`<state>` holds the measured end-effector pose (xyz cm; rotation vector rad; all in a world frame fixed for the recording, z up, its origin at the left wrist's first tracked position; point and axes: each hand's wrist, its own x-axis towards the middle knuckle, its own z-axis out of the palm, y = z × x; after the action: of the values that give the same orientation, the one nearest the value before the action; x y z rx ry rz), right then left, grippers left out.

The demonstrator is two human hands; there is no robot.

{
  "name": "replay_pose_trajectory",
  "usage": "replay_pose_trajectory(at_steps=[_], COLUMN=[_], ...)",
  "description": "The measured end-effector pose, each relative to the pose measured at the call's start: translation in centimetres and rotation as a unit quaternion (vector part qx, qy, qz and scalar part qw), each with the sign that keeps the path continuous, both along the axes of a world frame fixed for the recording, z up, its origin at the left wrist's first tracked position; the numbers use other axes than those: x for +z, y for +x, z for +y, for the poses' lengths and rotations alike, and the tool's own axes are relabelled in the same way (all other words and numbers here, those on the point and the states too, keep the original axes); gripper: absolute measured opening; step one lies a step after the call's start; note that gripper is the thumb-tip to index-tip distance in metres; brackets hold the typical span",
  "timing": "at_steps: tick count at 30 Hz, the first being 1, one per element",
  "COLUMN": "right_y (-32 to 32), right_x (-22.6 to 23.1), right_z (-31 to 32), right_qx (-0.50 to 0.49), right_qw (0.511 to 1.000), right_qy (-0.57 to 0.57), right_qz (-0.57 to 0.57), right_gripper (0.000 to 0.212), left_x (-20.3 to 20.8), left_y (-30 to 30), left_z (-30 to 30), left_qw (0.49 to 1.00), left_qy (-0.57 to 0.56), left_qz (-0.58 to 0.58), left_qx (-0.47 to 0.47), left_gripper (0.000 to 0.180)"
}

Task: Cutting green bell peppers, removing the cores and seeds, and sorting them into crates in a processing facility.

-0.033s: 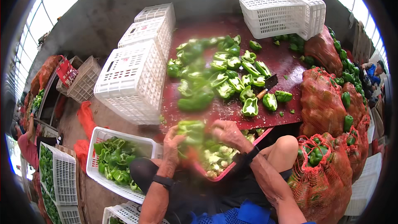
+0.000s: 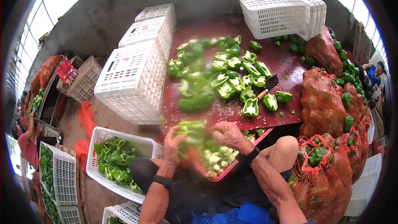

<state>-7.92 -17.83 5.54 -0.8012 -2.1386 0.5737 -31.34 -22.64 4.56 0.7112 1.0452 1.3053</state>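
Note:
My left hand [image 2: 172, 146] is closed on a piece of green bell pepper [image 2: 192, 132], blurred by a smear in the picture. Just right of it, my right hand [image 2: 230, 135] has its fingers curled together; whatever they may hold is hidden. Below both hands sits a pink tub [image 2: 216, 178] with pale pepper cores [image 2: 219, 159] in it. Halved green peppers [image 2: 236, 84] lie spread on the dark red table [image 2: 199, 27] ahead, many with the cut side up. Among them rests a dark-bladed knife [image 2: 271, 83] with a wooden handle.
White crates [image 2: 137, 68] line the table's left edge, and more crates [image 2: 282, 10] stand at its far right. A white crate [image 2: 93, 157] of cut peppers is beside my left knee. Red mesh sacks [image 2: 321, 182] of peppers crowd the right. People [image 2: 27, 147] appear at both outer edges.

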Motion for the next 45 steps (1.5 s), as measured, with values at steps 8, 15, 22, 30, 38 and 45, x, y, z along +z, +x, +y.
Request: replay_pose_trajectory(at_steps=[8,15,22,30,38,45], right_y=[-2.8,-3.8,-4.7,0.5,4.9,16.7], right_x=[1.2,-1.9,-2.0,-3.8,-3.9,-5.2], right_z=[-1.7,-0.7,0.2,1.1,6.6,10.3], right_qx=[-0.092,0.014,-0.134,-0.043,-0.207,-0.504], right_qw=[0.989,0.994,0.987,0.985,0.964,0.793], right_qy=[0.020,0.041,-0.084,-0.117,-0.019,-0.169], right_qz=[-0.112,-0.104,-0.013,-0.117,-0.164,-0.299], right_gripper=[0.017,0.012,0.013,0.009,0.015,0.027], left_x=[-1.9,0.8,1.2,7.1,-1.4,9.9], left_y=[0.5,0.8,-1.0,-14.7,-42.7,-16.3], left_z=[0.2,-0.5,-1.3,-3.2,-7.9,0.6], left_qw=[0.987,0.960,0.970,0.652,0.701,0.923], left_qy=[0.026,0.007,0.067,0.206,-0.113,0.087], left_qz=[0.154,0.258,0.233,0.717,0.632,0.342], left_qx=[-0.048,-0.107,-0.017,0.137,0.310,0.152], left_gripper=[0.037,0.035,0.031,0.019,0.040,0.040])
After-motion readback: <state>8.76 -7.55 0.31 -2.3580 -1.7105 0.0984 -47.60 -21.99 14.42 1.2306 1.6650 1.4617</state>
